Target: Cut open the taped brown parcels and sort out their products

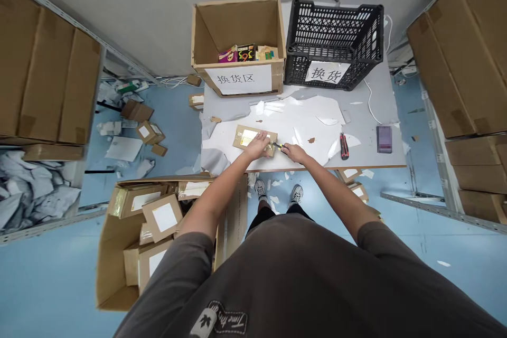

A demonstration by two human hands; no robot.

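Note:
A small brown cardboard box (238, 136) with a white label and clear tape lies near the front edge of the table. My left hand (259, 143) rests on top of it, fingers stretched out towards its right end. In my right hand (293, 152) is a yellow-and-black utility knife (280, 146), gripped with its tip pointing left at the box's right end. Whether the blade touches the tape is too small to tell. Farther right on the table lies a red-and-black utility knife (344, 146), apart from both hands.
At the table's back stand a labelled cardboard box (237, 79) holding small packages and a black plastic crate (338, 71). A phone-like purple rectangle (384, 139) lies at right. Paper scraps (269, 108) litter the table. A large carton (106, 253) of parcels stands at my left.

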